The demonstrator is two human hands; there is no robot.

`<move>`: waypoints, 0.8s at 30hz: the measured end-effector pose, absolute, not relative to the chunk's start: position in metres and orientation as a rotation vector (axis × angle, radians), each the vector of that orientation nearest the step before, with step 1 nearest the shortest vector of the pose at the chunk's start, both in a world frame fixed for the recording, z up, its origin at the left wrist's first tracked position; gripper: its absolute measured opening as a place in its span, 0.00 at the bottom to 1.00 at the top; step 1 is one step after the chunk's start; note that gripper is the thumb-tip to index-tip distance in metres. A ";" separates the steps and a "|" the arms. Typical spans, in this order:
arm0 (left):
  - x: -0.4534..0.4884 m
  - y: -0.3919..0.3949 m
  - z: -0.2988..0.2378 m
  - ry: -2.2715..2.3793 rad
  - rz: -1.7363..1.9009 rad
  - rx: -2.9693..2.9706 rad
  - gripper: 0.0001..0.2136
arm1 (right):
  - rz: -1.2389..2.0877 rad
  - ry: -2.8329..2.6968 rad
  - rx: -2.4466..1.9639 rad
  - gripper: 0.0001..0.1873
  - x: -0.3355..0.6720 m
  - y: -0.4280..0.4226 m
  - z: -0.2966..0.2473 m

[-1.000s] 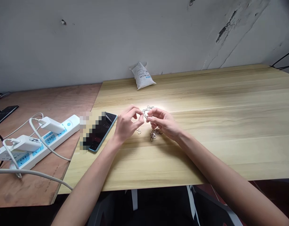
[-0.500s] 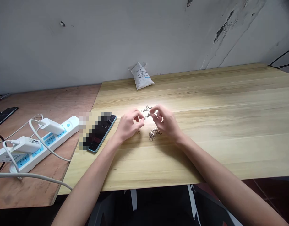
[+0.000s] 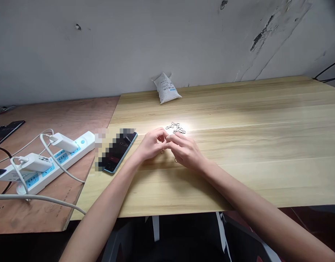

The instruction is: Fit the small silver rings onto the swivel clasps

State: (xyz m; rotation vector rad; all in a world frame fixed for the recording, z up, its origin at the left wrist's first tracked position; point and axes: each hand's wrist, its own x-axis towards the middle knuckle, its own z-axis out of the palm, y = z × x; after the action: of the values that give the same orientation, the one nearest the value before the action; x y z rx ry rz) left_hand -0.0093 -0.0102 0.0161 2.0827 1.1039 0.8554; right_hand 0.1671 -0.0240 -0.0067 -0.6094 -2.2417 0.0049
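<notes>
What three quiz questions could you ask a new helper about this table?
1. True or false: the small metal rings lie on the reddish board.
2. Which is closest to the wall? A) the power strip, B) the white sack, C) the person's chair.
3. Which hand is closer to the phone, the left hand or the right hand?

Key:
1. False, they lie on the pale wooden table.
2. B
3. The left hand
</notes>
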 end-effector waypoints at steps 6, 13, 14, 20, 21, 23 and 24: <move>-0.008 -0.011 0.016 1.175 0.990 2.198 0.02 | 0.321 -2.044 -0.693 0.11 0.167 -0.023 -0.006; -0.007 -0.012 0.017 1.244 1.045 2.220 0.03 | 0.559 -1.858 -0.834 0.16 0.170 -0.013 -0.012; -0.008 -0.011 0.017 1.246 1.050 2.223 0.03 | 0.590 -1.852 -0.841 0.15 0.170 -0.012 -0.012; -0.009 -0.011 0.019 1.245 1.042 2.265 0.03 | 0.713 -1.855 -0.895 0.07 0.170 -0.009 -0.011; -0.010 -0.011 0.020 1.233 1.042 2.276 0.03 | 0.723 -1.858 -0.911 0.07 0.171 -0.009 -0.011; -0.010 -0.012 0.021 1.209 1.040 2.296 0.03 | 0.743 -1.865 -0.937 0.06 0.172 -0.007 -0.010; -0.010 -0.012 0.021 1.207 1.035 2.306 0.02 | 0.748 -1.863 -0.946 0.06 0.173 -0.006 -0.010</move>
State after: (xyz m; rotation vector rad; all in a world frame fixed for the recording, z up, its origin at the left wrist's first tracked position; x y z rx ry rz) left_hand -0.0097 -0.0120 0.0214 2.3056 1.2072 1.0354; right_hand 0.1726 -0.0061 -0.0100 -0.9458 -1.8633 0.7481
